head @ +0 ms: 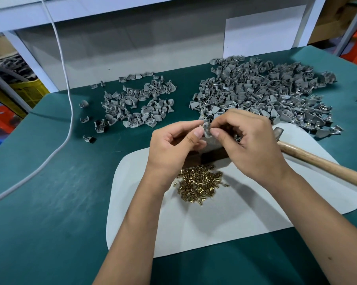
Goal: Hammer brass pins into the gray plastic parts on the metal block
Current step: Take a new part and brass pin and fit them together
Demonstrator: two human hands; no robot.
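Head view: we're loading a pin into a gray part, not hammering yet.

Left hand [173, 140] and right hand [245, 138] both pinch one gray plastic part [206, 128] between thumb and fingertips, held just above the metal block [209, 156] at the far edge of the white mat [214, 223]; whether a pin is already in it we can't tell. Brass pins [200, 183] are heaped mid-mat, just near of the block. Hammer [309, 157] lies untouched at the mat's right edge. Next, in our judgement: seat the part on the block, free the right hand, take the hammer.
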